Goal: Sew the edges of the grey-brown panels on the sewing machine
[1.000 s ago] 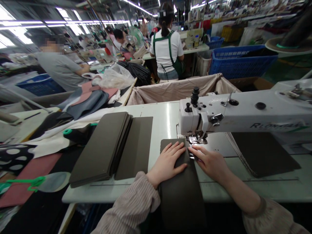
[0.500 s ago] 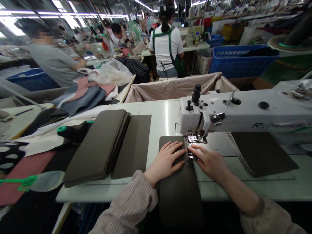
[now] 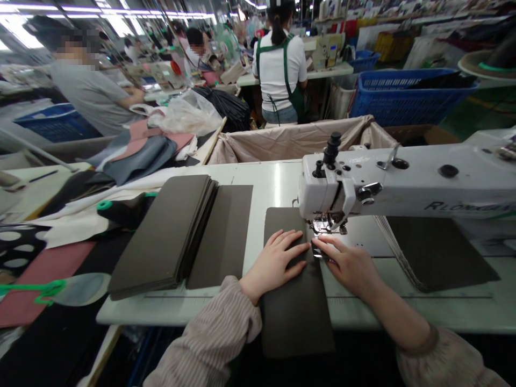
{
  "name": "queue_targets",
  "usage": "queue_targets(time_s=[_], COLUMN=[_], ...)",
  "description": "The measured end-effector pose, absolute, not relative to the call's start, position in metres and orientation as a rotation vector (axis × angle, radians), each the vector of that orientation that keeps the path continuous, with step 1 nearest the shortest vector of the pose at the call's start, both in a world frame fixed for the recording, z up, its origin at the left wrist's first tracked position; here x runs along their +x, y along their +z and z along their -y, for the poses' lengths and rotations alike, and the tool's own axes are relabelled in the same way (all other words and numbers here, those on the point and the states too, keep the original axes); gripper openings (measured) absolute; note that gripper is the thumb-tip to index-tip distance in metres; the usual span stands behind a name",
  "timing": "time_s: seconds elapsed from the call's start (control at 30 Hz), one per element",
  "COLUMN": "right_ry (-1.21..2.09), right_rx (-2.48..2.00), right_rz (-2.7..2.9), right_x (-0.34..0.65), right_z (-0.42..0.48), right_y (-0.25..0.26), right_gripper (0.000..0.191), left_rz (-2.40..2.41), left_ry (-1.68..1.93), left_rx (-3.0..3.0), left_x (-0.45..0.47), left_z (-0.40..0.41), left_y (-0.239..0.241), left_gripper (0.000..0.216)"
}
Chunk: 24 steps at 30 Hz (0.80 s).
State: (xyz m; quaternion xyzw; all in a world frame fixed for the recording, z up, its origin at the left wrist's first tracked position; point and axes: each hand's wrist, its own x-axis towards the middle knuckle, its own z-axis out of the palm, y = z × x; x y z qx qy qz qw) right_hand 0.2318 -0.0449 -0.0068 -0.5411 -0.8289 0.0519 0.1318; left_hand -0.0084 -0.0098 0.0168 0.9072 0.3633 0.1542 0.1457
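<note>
A long dark grey-brown panel (image 3: 296, 306) lies on the white table (image 3: 278, 188), running under the presser foot (image 3: 327, 226) of a white sewing machine (image 3: 403, 180). My left hand (image 3: 276, 263) lies flat on the panel, fingers spread, just left of the foot. My right hand (image 3: 349, 266) rests with fingers stretched out on the panel's right edge, fingertips right below the needle. Neither hand grips anything.
A stack of like panels (image 3: 169, 234) sits to the left, another dark pile (image 3: 437, 250) under the machine arm at right. A cloth-lined bin (image 3: 294, 142) stands behind the table. Other people work beyond, with blue crates (image 3: 407, 97) at back right.
The panel has fed away from me under the presser foot; more of it now shows behind the needle. Both hands have followed it forward, still flat.
</note>
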Motion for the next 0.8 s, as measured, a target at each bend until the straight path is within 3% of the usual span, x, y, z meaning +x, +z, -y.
queue_targets(time_s=[0.8], right_ry=[0.166], right_rx=[-1.56], right_rz=[2.401], right_x=[0.2324], right_z=[0.0449], right_y=[-0.0063], right_gripper=[0.052], left_rz=[-1.044], left_ry=[0.429], left_rx=[2.631], left_x=[-0.0076], left_z=[0.0112], left_y=[0.0163], left_gripper=[0.043])
